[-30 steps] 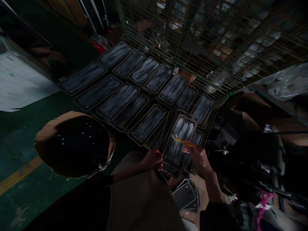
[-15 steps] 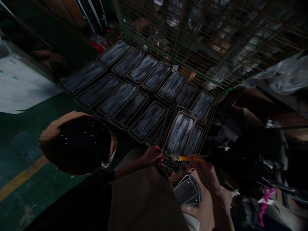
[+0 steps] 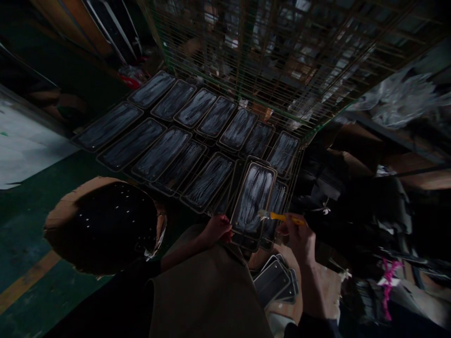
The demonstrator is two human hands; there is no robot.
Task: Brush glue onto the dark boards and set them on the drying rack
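Note:
My left hand [image 3: 217, 228] grips the near left edge of a dark rectangular panel [image 3: 253, 198] streaked with white paste; the panel tilts up on top of others. My right hand [image 3: 298, 232] is closed on a small brush with a yellow handle [image 3: 282, 217]. Its bristles sit at the panel's right edge. A brown apron covers my lap below both hands.
Several more white-streaked panels [image 3: 165, 150] lie in rows on a wire rack [image 3: 299, 159]. A round cardboard lid with a dark top [image 3: 105, 225] stands at my left. Uncoated dark panels [image 3: 275, 281] are stacked near my right forearm. A wire cage [image 3: 282, 56] rises behind.
The brush moved from the panel's upper middle down to its near end, then back up to the right edge. My left hand kept its hold.

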